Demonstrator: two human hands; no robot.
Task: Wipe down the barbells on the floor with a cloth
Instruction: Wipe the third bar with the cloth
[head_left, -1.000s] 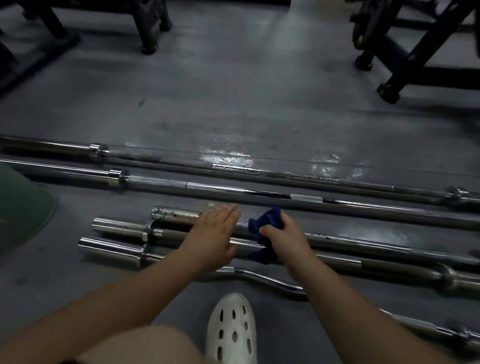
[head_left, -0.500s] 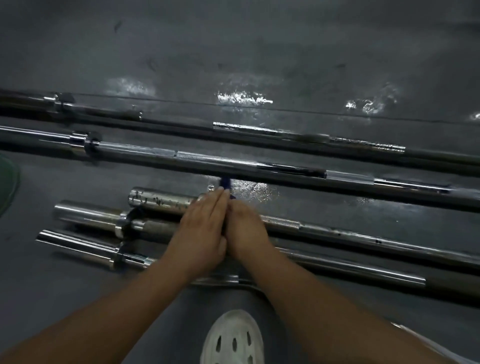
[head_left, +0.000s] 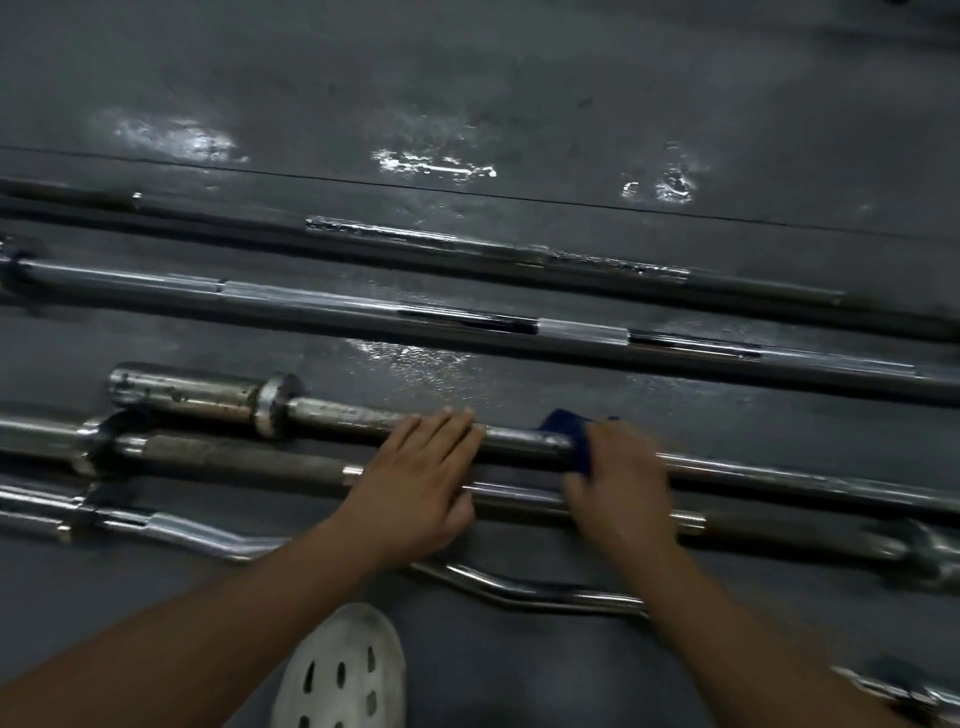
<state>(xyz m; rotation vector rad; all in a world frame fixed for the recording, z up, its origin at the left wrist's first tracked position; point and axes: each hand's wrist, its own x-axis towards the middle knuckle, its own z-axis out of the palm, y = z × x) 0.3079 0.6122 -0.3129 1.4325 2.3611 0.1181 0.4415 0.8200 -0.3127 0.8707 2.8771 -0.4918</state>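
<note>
Several chrome barbells lie side by side on the dark floor. My left hand (head_left: 423, 480) rests flat, fingers straight, on the shaft of the short barbell (head_left: 332, 415) with the thick pitted sleeve at its left end. To its right my right hand (head_left: 621, 478) grips a dark blue cloth (head_left: 566, 431) wrapped round the same shaft; the hand is blurred. Just nearer lies a knurled bar (head_left: 234, 457), partly under both hands. A curved curl bar (head_left: 519, 584) lies closest to me, crossed by my forearms.
Two long barbells (head_left: 467, 319) (head_left: 467, 247) lie farther out, running left to right. The grey floor (head_left: 467, 93) beyond them has wet, shiny patches. My white perforated shoe (head_left: 340, 673) stands at the bottom centre. Another bar end (head_left: 904, 688) shows at the lower right.
My right hand has slid to the right along the shaft with the blue cloth, away from my left hand. The view has shifted right, showing more of the bars' shafts.
</note>
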